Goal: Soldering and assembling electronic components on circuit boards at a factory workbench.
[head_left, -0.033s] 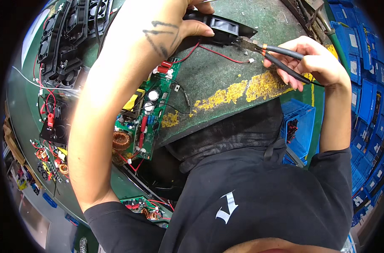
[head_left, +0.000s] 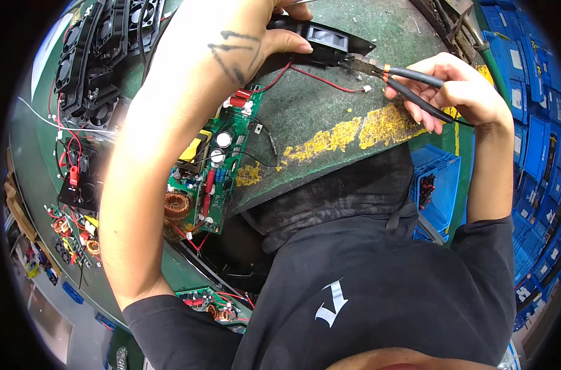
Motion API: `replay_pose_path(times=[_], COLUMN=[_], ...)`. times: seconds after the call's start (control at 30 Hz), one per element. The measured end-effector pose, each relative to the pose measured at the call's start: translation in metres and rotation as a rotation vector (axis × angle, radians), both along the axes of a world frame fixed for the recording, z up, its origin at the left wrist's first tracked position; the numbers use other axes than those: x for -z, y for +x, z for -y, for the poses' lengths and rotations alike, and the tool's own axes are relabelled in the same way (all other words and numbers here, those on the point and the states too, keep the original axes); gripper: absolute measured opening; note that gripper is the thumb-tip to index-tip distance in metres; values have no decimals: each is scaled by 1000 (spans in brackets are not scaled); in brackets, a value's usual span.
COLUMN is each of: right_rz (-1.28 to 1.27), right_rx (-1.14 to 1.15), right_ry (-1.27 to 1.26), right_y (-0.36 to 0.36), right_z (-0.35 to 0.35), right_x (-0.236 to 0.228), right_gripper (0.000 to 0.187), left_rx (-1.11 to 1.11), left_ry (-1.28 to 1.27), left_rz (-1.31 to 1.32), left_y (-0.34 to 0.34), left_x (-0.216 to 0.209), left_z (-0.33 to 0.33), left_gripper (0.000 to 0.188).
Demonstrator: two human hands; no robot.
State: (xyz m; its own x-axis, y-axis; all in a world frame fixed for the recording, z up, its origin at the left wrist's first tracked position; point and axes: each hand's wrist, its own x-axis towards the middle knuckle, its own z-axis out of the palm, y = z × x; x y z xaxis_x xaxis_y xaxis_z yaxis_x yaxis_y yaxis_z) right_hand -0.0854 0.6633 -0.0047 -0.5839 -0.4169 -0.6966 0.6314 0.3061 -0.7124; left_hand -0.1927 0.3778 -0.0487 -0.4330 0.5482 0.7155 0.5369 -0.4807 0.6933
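My left hand (head_left: 285,41) is closed on a black panel with a small cooling fan (head_left: 328,39) set in it, thumb along the near side. Part of that hand is cut off by the upper edge. A red wire (head_left: 323,79) with a white plug runs from near the panel across the bench. In my right hand (head_left: 462,92) are pliers (head_left: 416,75) with dark handles and orange bands. Their jaws meet the panel's near right corner; what they grip there is too small to tell. Beside my left forearm lies a green circuit board (head_left: 222,176) with capacitors and a copper coil.
Several black fan panels (head_left: 77,55) are piled on the left, with more wired boards (head_left: 77,231) below them. The green bench (head_left: 330,102) carries a worn yellow stripe. A blue crate (head_left: 439,179) stands by its near right edge. Blue bins (head_left: 536,154) line the right.
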Motion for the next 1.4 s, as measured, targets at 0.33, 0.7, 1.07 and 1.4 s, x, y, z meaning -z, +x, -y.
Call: replay_pose_path(times=[0.33,0.7,1.07,1.4], right_rz=[-89,-597,-756,-118], right_rx=[-90,-250,-272,14], right_ry=[78,582,715,61], right_y=[1,32,54,50], right_z=[2,28,32,9], right_x=[-4,8,18,5], right_gripper=[57,20,30,44], left_rx=[-434,-483,-527,-507], left_ry=[-935,-990,-1036,-1043], left_rz=[-271,-282,-379,-494], left_y=[10,14,26,17], left_x=[-36,-32,-39,-33], left_z=[5,-6,-2,-3], left_gripper=[32,30,29,28])
